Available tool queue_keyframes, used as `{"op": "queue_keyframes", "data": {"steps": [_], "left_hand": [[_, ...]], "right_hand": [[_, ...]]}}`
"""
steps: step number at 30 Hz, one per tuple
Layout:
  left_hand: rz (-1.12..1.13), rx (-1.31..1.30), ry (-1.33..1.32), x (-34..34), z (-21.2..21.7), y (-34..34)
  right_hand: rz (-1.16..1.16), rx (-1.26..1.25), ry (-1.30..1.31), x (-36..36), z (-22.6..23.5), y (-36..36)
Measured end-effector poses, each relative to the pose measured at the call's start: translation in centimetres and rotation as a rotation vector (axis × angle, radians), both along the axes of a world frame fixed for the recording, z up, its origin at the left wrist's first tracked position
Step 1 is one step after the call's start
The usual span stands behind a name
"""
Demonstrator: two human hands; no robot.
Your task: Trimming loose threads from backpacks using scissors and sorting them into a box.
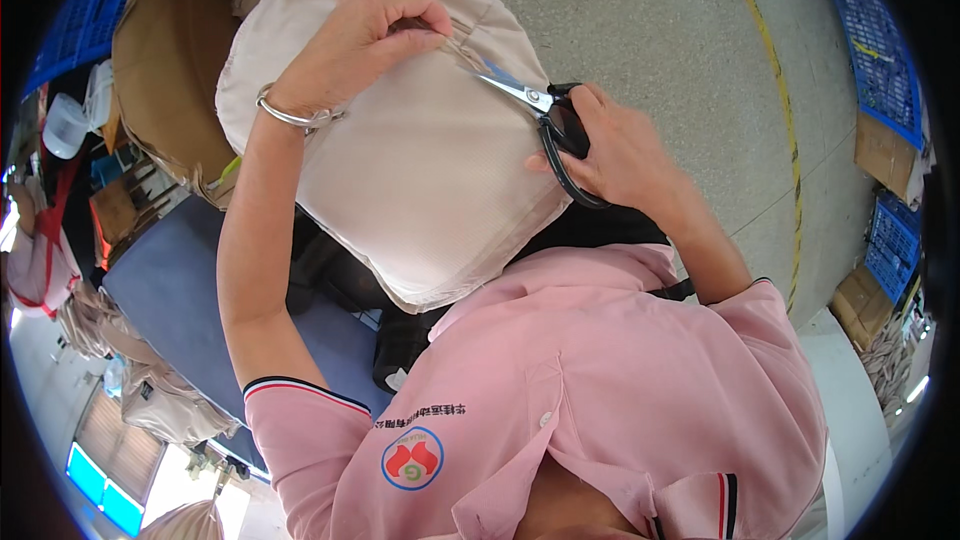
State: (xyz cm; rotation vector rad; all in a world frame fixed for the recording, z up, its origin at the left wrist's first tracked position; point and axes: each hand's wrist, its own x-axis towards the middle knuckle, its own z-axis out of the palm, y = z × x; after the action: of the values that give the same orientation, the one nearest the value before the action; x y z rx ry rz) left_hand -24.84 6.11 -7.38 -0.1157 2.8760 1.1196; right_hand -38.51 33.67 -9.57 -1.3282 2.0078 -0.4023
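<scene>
Nearest is the person's pink shirt (600,360), and just beyond it a cream cloth piece (430,170), broad and rounded with a seamed rim, lies across the lap. The right hand (628,152) has its grip closed around the black handles of the scissors (538,98), whose blades point toward the left fingertips over the cloth's far right edge; whether the blades are fully together, I cannot tell. The left hand (375,22), a silver bracelet (298,121) at its wrist, has its grip pinched closed on the cloth near that edge. Beyond the cloth on the left stands a cardboard box (165,65); on the right, a yellow line (768,38) crosses the grey floor (640,15), with a blue crate (878,55) farther off.
</scene>
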Motion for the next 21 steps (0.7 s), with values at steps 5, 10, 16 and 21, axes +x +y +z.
{"op": "queue_keyframes", "data": {"steps": [5, 10, 16, 21], "left_hand": [[-0.006, 0.005, -0.005, 0.0, -0.1, -0.1], [-0.013, 0.019, -0.037, -0.1, -0.1, -0.5], [0.044, 0.174, -0.032, -0.6, 0.1, -0.1], [0.146, 0.464, -0.092, -0.6, -0.4, -0.1]], "right_hand": [[-0.086, -0.078, -0.028, 1.1, -0.2, 0.5], [-0.109, -0.161, 0.022, 1.9, -1.4, 1.0], [-0.131, -0.158, 0.065, 2.4, -1.7, 0.7], [-0.101, -0.153, 0.103, 2.2, -1.2, -0.9]]}}
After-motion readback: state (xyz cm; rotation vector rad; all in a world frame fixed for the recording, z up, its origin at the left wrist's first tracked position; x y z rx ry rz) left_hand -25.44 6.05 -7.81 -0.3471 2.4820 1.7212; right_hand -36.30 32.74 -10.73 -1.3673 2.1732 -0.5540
